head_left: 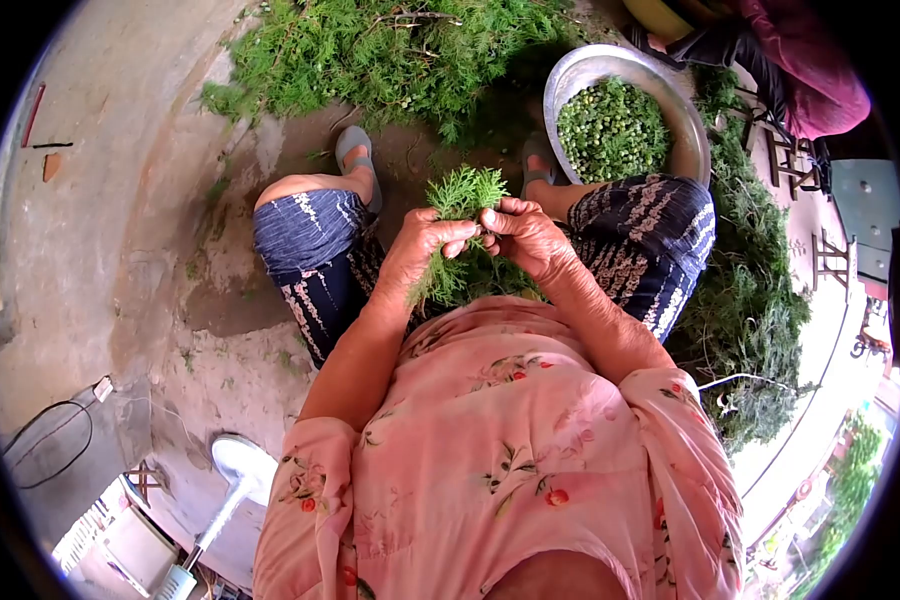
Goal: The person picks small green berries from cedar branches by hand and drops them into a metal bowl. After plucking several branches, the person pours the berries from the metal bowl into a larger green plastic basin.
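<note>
My left hand (432,243) is closed around a green evergreen sprig (467,190), whose flat, feathery leaves fan out above the fingers. More of its foliage hangs down below that hand. Close beside it, my right hand (530,238) pinches at the sprig's right side with thumb and fingers. The fingertips of both hands nearly meet, and the exact spot they grip is partly hidden. Further out to the right stands a wide metal basin (692,150) holding many small green cones (613,128) with bits of leaf.
A large heap of cut evergreen branches (370,55) lies on the floor ahead. Another branch pile (745,310) runs along my right side. At upper right sits another person in a pink sleeve (805,65). A white standing fan (242,468) is at lower left.
</note>
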A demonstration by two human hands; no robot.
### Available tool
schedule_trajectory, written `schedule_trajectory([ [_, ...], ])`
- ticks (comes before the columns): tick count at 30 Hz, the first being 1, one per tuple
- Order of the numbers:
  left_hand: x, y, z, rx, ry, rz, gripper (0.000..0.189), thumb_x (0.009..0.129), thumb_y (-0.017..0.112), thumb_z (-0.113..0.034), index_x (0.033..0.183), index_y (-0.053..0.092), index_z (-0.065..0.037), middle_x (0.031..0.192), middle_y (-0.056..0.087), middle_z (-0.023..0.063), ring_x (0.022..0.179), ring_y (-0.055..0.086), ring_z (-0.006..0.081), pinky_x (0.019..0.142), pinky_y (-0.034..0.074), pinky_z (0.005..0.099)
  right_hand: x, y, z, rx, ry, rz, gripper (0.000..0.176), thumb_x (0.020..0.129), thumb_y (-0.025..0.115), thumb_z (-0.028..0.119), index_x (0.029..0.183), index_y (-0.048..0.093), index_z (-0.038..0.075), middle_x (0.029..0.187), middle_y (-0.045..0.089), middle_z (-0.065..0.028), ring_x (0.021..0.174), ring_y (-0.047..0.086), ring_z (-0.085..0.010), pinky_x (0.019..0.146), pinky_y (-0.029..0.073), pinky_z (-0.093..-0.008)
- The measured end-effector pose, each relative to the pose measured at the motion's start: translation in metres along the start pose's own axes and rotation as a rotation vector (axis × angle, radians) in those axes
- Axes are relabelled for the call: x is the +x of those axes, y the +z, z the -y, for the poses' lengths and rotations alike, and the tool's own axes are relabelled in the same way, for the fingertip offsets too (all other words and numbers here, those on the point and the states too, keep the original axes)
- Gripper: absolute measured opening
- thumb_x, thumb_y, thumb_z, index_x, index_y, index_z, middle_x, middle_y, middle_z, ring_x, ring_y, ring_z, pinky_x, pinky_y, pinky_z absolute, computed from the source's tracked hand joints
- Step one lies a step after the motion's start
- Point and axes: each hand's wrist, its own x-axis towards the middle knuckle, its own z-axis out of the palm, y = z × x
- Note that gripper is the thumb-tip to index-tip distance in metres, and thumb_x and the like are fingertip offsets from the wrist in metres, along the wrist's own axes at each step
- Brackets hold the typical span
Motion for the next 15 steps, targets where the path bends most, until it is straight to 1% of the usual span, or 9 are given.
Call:
schedule_trajectory([
  [3, -0.004, 0.002, -0.006, -0.036, 0.003, 0.041, 0.012, 0.076, 0.062, -0.007, 0.079, 0.061, 0.005, 0.056, 0.050, 0.0005, 0.049, 0.043, 0.0077, 0.049, 0.032, 0.0215, 0.007, -0.008, -0.007, 0.194, 0.038, -0.029, 0.008, 0.079, 0.062, 0.009, 0.082, 0.057, 0.003, 0.075, 0.059, -0.0064, 0.059, 0.054, -0.0161, 0.053, 0.044, -0.0277],
  [5, -0.003, 0.002, -0.007, -0.108, 0.018, 0.051, 0.014, 0.077, 0.062, -0.008, 0.081, 0.061, 0.005, 0.055, 0.050, 0.0005, 0.049, 0.042, 0.0077, 0.050, 0.034, 0.0209, 0.009, -0.015, -0.005, 0.163, 0.011, -0.038, 0.010, 0.081, 0.060, 0.009, 0.087, 0.055, 0.002, 0.078, 0.057, -0.0069, 0.061, 0.054, -0.0172, 0.053, 0.045, -0.0279],
  [8, 0.008, -0.006, 0.005, -0.119, 0.029, -0.098, 0.016, 0.080, 0.060, -0.010, 0.084, 0.061, 0.005, 0.058, 0.053, 0.0014, 0.050, 0.046, 0.0096, 0.053, 0.039, 0.0224, 0.014, -0.032, 0.010, 0.113, -0.091, -0.214, 0.012, 0.081, 0.058, 0.007, 0.090, 0.054, 0.002, 0.075, 0.056, -0.0068, 0.063, 0.056, -0.0189, 0.055, 0.047, -0.0292],
  [9, 0.010, -0.007, 0.007, -0.147, 0.017, -0.201, 0.017, 0.081, 0.060, -0.011, 0.085, 0.061, 0.005, 0.061, 0.055, 0.0019, 0.051, 0.048, 0.0107, 0.055, 0.041, 0.0233, 0.015, -0.043, 0.020, 0.119, -0.131, -0.183, 0.013, 0.081, 0.056, 0.004, 0.093, 0.051, 0.001, 0.080, 0.056, -0.0073, 0.069, 0.057, -0.0200, 0.058, 0.049, -0.0310],
  [10, 0.007, 0.002, 0.000, -0.267, -0.050, -0.339, 0.015, 0.079, 0.062, -0.009, 0.087, 0.061, 0.003, 0.069, 0.059, 0.0033, 0.058, 0.053, 0.0111, 0.057, 0.041, 0.0234, 0.017, -0.043, 0.029, 0.242, -0.262, -0.300, 0.014, 0.080, 0.052, -0.002, 0.094, 0.048, -0.001, 0.085, 0.055, -0.0094, 0.075, 0.056, -0.0215, 0.064, 0.051, -0.0325],
  [11, 0.010, -0.007, 0.009, -0.306, -0.006, -0.271, 0.015, 0.078, 0.064, -0.012, 0.088, 0.061, -0.001, 0.074, 0.059, 0.0024, 0.064, 0.054, 0.0111, 0.061, 0.042, 0.0253, 0.023, -0.063, 0.041, 0.401, -0.275, -0.234, 0.015, 0.079, 0.047, -0.007, 0.093, 0.046, -0.001, 0.089, 0.054, -0.0116, 0.080, 0.056, -0.0240, 0.071, 0.051, -0.0344],
  [12, 0.009, -0.006, 0.006, -0.327, -0.028, -0.310, 0.016, 0.078, 0.065, -0.014, 0.089, 0.060, -0.003, 0.077, 0.059, 0.0020, 0.068, 0.054, 0.0114, 0.063, 0.043, 0.0271, 0.030, -0.078, 0.052, 0.666, -0.375, -0.178, 0.011, 0.079, 0.043, -0.008, 0.088, 0.045, -0.002, 0.087, 0.053, -0.0146, 0.078, 0.056, -0.0266, 0.074, 0.051, -0.0358],
  [14, 0.007, -0.005, 0.003, -0.338, -0.038, -0.353, 0.023, 0.077, 0.067, -0.018, 0.093, 0.055, -0.007, 0.087, 0.057, 0.0010, 0.078, 0.054, 0.0129, 0.068, 0.044, 0.0321, 0.022, -0.084, 0.081, 0.495, -0.585, -0.370, 0.006, 0.083, 0.040, -0.001, 0.080, 0.045, -0.003, 0.086, 0.054, -0.0200, 0.080, 0.057, -0.0323, 0.080, 0.049, -0.0402],
  [15, 0.008, -0.005, 0.003, -0.338, -0.038, -0.363, 0.023, 0.077, 0.067, -0.018, 0.093, 0.055, -0.007, 0.087, 0.057, 0.0010, 0.078, 0.054, 0.0129, 0.068, 0.044, 0.0321, 0.023, -0.098, 0.092, 0.534, -0.630, -0.396, 0.018, 0.087, 0.039, 0.005, 0.101, 0.032, -0.003, 0.105, 0.042, -0.0264, 0.094, 0.051, -0.0367, 0.087, 0.045, -0.0449],
])
